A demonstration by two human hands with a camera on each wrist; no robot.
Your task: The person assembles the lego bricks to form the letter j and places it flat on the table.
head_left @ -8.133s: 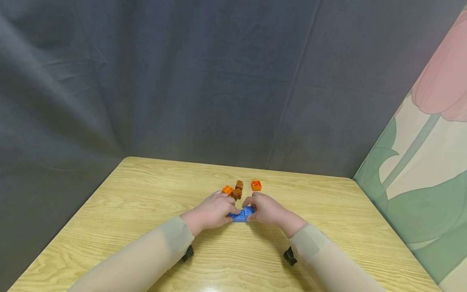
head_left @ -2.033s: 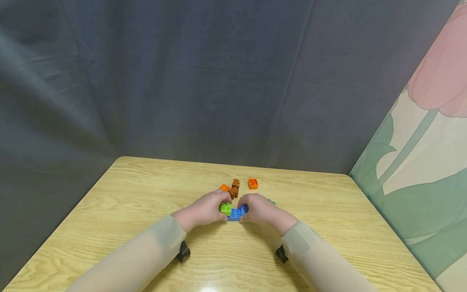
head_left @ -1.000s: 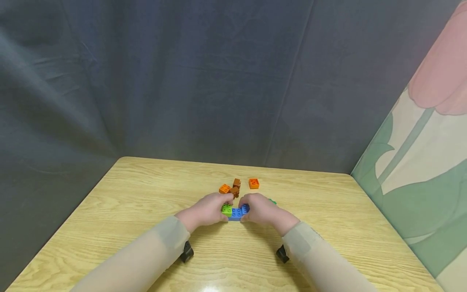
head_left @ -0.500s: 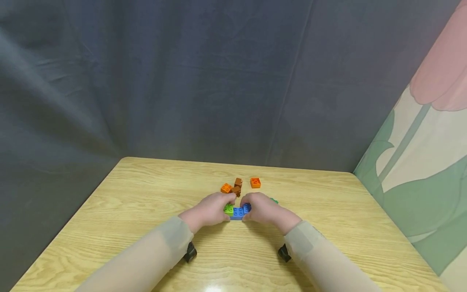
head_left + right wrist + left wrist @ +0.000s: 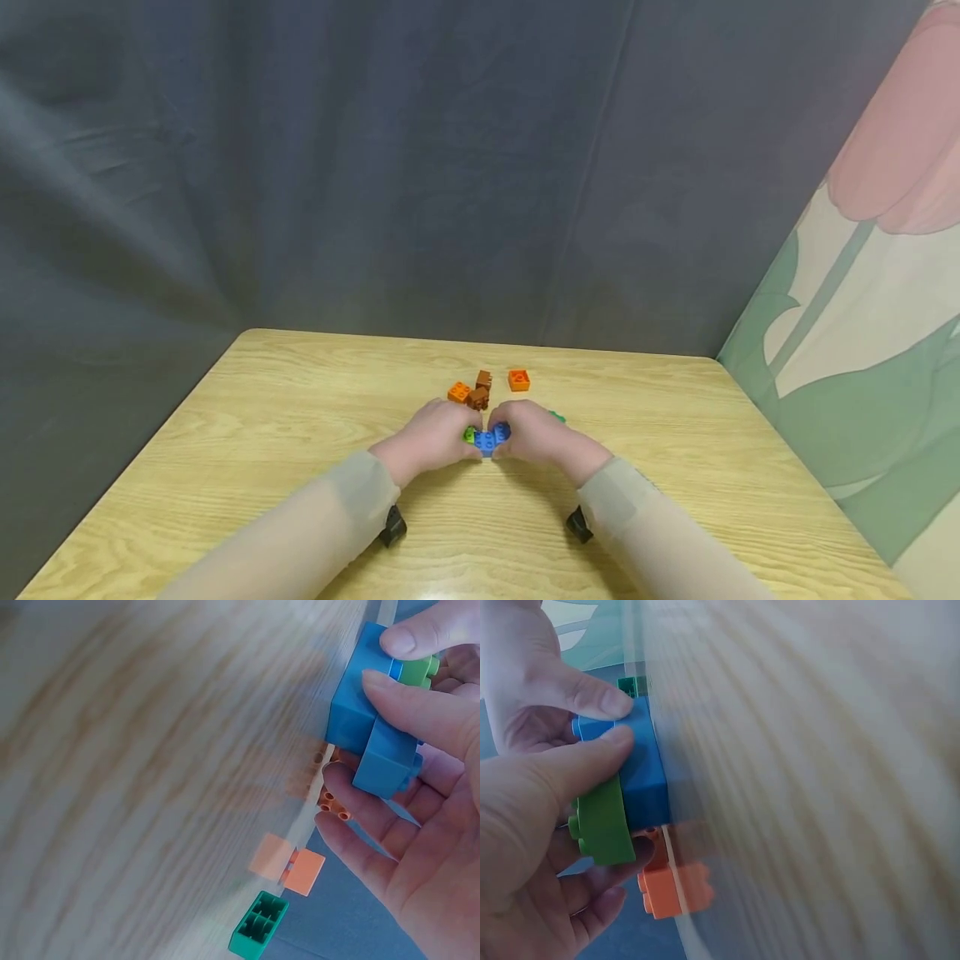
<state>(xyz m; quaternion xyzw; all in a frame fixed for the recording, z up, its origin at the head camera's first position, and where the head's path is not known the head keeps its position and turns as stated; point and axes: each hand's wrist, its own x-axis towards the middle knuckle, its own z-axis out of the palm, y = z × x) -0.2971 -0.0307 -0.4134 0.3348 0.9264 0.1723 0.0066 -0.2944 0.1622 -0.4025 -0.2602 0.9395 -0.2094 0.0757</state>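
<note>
A long blue building brick (image 5: 358,690) sits low over the table between both hands. Stacked on its left end is a lime green brick (image 5: 604,825), and a smaller blue brick (image 5: 386,757) is on its right end, jutting past it. My left hand (image 5: 437,435) pinches the stack there, thumb on the long brick's near side and fingers behind the lime brick. From the right, my right hand (image 5: 534,429) grips it, thumb on the long brick and fingers around the smaller blue one. Both thumb tips lie close together. The hands hide part of the stack in the head view.
Beyond the hands lie an orange brick (image 5: 459,392), two brown bricks (image 5: 478,398) and another orange brick (image 5: 519,381) with its hollow side showing. A dark green brick (image 5: 259,922) lies behind the right hand. A grey curtain (image 5: 420,167) hangs behind the wooden table (image 5: 315,375).
Since the oldest frame, the lime green brick has come onto the stack's left end. Over the last half second my left hand has slid right along the stack, closer to my right hand.
</note>
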